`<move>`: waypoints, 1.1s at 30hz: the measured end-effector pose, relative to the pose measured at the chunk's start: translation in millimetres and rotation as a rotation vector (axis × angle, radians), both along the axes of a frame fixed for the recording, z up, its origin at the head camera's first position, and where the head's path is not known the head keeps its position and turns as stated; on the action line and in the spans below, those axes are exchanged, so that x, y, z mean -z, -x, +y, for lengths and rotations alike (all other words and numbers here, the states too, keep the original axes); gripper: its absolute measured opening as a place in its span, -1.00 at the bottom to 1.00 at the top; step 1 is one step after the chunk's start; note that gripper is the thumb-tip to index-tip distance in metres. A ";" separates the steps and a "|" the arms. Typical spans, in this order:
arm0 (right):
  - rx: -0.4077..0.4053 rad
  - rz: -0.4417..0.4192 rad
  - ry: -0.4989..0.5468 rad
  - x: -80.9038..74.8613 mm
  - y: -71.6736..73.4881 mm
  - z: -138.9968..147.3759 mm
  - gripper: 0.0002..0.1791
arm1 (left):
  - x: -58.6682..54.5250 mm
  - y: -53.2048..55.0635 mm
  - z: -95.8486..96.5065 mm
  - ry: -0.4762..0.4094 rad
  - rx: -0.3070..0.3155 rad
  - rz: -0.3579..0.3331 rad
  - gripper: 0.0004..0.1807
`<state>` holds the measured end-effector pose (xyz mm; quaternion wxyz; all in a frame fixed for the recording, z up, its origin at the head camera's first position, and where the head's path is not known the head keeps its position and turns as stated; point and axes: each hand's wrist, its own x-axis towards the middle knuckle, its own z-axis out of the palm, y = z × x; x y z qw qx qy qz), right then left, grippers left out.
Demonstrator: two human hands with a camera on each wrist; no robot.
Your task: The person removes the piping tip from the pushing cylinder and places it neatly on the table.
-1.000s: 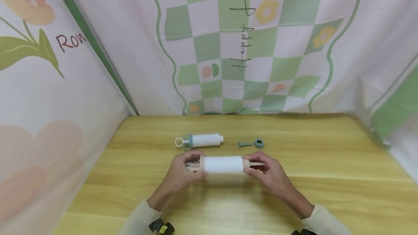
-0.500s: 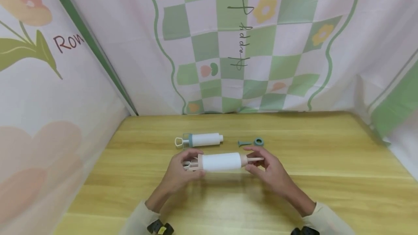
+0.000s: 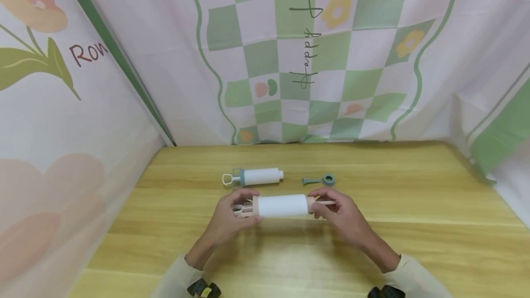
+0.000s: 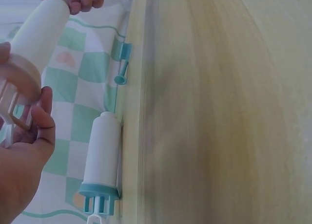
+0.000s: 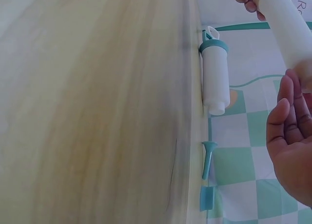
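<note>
A white syringe-like tube [image 3: 283, 205] with pink ends lies level between both hands, above the table. My left hand [image 3: 233, 210] grips its left pink collar [image 3: 255, 206], where a pale plunger handle [image 3: 240, 209] sticks out inside the palm. My right hand [image 3: 337, 208] pinches the pink cap [image 3: 310, 204] at the other end with thumb and fingers. A thin pale nozzle [image 3: 329, 203] points from that cap into the right palm, partly hidden by the fingers. In the right wrist view the right hand [image 5: 295, 146] cups the cap end.
Behind the hands on the wooden table [image 3: 290, 256] lies a second white syringe-like tube [image 3: 262, 176] with a teal collar. To its right are a small teal nozzle [image 3: 310, 181] and a teal ring [image 3: 328, 180]. A checked curtain [image 3: 298, 59] hangs at the back edge.
The right hand's thumb and fingers spread loose around the cap half a second ago and have closed on it again. The left hand keeps its grip; the tube shifted slightly.
</note>
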<state>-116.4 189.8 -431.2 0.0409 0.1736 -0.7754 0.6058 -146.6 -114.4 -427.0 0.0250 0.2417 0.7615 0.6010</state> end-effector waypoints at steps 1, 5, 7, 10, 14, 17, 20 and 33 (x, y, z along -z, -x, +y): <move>-0.001 0.001 0.004 0.3 0.1 0.1 -0.79 | 0.1 0.0 0.2 0.003 -0.001 0.001 -0.45; 0.001 0.019 0.005 1.2 -0.1 0.0 -0.79 | 0.6 0.0 0.6 -0.001 0.001 0.004 -0.45; 0.005 0.036 -0.004 1.3 -0.2 0.0 -0.79 | 1.0 0.1 0.4 -0.006 0.004 0.005 -0.45; 0.005 0.058 -0.018 1.1 -0.3 0.2 -0.78 | 1.5 0.2 0.0 -0.011 0.006 0.003 -0.45; 0.000 0.067 -0.017 1.7 0.2 1.2 -0.76 | 1.8 0.1 -0.3 -0.019 0.008 -0.007 -0.44; -0.001 0.074 -0.013 2.1 0.6 2.1 -0.72 | 2.0 0.0 -0.2 -0.027 0.011 -0.015 -0.44; -0.003 0.069 -0.001 1.5 1.1 2.6 -0.66 | 2.1 -0.1 0.1 -0.034 0.013 -0.020 -0.43; -0.007 -0.052 -0.037 -2.0 0.3 3.7 -0.79 | 2.5 -0.5 1.7 -0.011 0.005 -0.017 -0.43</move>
